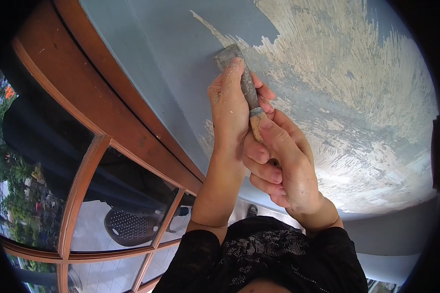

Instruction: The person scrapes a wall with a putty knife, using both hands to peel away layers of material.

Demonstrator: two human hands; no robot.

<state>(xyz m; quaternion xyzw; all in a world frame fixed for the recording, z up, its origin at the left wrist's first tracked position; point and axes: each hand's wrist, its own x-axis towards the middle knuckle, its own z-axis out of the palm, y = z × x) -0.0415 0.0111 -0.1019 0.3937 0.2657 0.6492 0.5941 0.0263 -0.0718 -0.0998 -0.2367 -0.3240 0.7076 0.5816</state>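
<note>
Bracing a scraper (250, 92) against the blue-grey wall (166, 53)
Its blade (226, 56) sits left of the rough patch (322, 68); left hand's (226, 105) grip closed on the shank, right hand's (292, 158) around the handle (256, 123). A low, steady angle should avoid gouging. Wooden frame (88, 80) farther left.

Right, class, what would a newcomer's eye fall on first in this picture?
The scraper near the middle stands out, its blade at the blue-grey wall, the left hand near its metal end and the right hand gripping its handle. Next comes the rough, pale patch across the upper right, then the brown frame on the left.
</note>
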